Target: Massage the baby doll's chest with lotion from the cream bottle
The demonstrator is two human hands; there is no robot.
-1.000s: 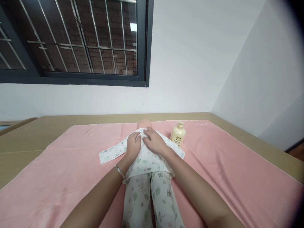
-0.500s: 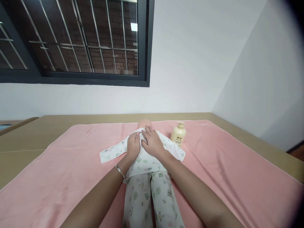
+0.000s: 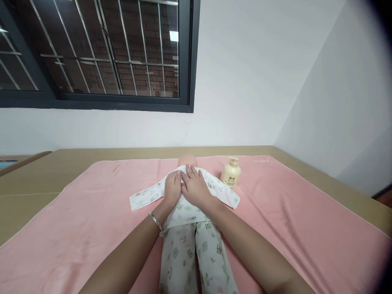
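A baby doll lies on the pink sheet, its bare round head [image 3: 187, 160] at the far end. It wears a white long-sleeved top [image 3: 187, 212] and matching trousers [image 3: 179, 253], both printed with small green and brown figures. My left hand [image 3: 173, 188] rests on the left side of the upper top, fingers close together and stretched out. Beside it, my right hand [image 3: 196, 188] lies flat on the upper top with its fingers apart, its thumb side close against my left hand. Neither hand holds anything. Both sleeves spread outward; the doll's hands are not visible.
A cream pump bottle [image 3: 231, 173] stands right of the doll, near the right sleeve. The pink sheet [image 3: 101, 220] covers a tan padded surface [image 3: 76, 163] that meets the white wall [image 3: 239, 81]. A dark-framed barred window [image 3: 122, 102] is above left.
My right hand has shifted slightly toward me and to the left, closing the gap to my left hand. My left hand, the doll and the bottle stay essentially in place.
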